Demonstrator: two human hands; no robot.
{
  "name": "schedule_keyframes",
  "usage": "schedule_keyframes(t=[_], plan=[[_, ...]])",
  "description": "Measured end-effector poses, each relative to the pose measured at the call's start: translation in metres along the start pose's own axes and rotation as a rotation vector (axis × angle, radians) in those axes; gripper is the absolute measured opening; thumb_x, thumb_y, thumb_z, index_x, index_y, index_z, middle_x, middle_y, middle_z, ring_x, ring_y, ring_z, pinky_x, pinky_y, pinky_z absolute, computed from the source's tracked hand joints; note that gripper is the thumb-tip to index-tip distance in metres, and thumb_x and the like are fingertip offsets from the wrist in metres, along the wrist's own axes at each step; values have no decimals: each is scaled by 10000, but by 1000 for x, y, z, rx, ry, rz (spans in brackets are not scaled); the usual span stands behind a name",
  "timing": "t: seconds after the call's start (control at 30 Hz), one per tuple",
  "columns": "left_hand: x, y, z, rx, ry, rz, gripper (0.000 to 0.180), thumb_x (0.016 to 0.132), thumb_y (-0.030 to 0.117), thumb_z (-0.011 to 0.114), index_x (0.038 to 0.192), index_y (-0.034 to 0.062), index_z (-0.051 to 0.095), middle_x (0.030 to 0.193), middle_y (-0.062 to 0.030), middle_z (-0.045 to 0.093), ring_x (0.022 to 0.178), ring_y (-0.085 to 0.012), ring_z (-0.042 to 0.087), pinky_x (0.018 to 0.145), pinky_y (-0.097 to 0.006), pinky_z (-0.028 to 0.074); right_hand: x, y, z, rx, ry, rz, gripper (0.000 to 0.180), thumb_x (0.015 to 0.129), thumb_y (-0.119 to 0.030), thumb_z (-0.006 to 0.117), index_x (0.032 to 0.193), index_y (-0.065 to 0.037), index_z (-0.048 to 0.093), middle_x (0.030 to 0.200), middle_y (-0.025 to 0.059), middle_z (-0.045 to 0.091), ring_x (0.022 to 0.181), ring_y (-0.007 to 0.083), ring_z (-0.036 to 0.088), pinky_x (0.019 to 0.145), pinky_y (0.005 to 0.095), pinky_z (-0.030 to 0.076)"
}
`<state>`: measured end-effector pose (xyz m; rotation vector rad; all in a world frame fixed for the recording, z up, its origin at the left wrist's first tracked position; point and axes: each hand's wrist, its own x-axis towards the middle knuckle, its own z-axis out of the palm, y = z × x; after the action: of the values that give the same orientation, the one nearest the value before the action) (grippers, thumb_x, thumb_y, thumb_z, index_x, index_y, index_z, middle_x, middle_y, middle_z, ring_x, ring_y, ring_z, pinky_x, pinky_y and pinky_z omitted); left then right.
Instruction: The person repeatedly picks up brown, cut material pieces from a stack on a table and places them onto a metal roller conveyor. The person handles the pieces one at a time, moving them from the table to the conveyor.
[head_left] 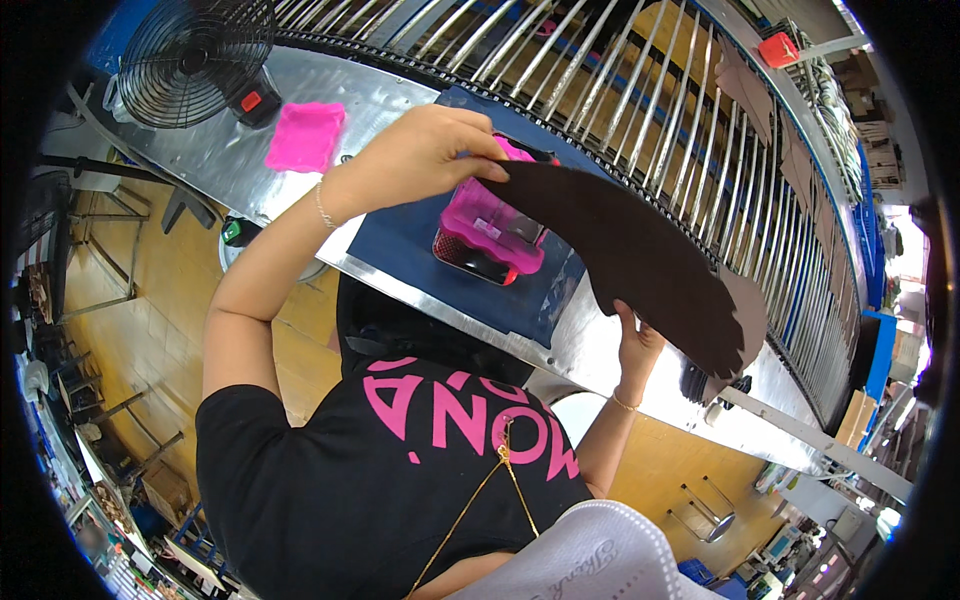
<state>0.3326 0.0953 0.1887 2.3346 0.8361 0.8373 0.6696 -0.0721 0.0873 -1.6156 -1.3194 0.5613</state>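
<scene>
A long, curved, dark brown sheet piece (640, 250) is stretched between my hands above the bench. It looks like a cut leather or fabric part, with a notched edge at its right end. My left hand (430, 150) pinches its narrow left tip between thumb and fingers. Against its lower edge, toward the right, my right hand (638, 345) grips it, most of those fingers hidden behind the piece. A lighter brown piece (745, 305) shows behind the notched end. Below the sheet, a pink-lined tray (490, 235) with black and red sides rests on a dark blue mat (400, 245).
At the bench's left stand a black fan (195, 62) and a pink square tray (305, 137). A rack of metal bars (600, 85) runs along the far side, with brown pieces (745, 90) on it. A metal stool (708, 522) stands on the yellow floor at right.
</scene>
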Motion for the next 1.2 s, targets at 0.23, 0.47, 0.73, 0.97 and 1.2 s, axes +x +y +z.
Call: schedule_keyframes(t=[0.23,0.47,0.73,0.97,1.2], plan=[[33,22,35,61,-137,81,133,731,183,727,772,65,681,786,-40,540,662,-241,585,580,-338,455,-22,3,-88,-61,88,32,152,792,-11,718,930,33,671,890,54,683,785,98,573,738,236,461],[52,33,51,-13,-191,122,526,645,331,793,1083,94,625,1044,-94,508,998,-271,527,831,-369,454,8,-26,-130,248,186,82,288,889,-44,606,1161,36,557,1027,86,634,898,109,591,776,224,479],[-4,-12,0,-34,-334,14,1292,452,467,868,1457,56,168,1460,-198,248,1341,-371,265,1109,-437,239,151,-22,-24,561,13,210,365,887,-90,611,1188,85,499,1022,107,610,886,129,584,687,263,486],[-7,-23,8,-101,-310,34,1148,591,376,833,1455,45,152,1415,-212,311,1307,-365,310,1111,-416,247,258,32,113,557,-307,444,186,885,-118,615,1056,-62,566,831,-12,561,649,79,494,524,219,392],[-12,-11,1,-84,-317,-72,1154,569,391,842,1459,94,171,1422,-182,287,1300,-361,321,1097,-426,277,293,61,173,112,-288,398,402,815,-200,693,1165,-23,604,917,48,656,718,122,602,581,256,473]])
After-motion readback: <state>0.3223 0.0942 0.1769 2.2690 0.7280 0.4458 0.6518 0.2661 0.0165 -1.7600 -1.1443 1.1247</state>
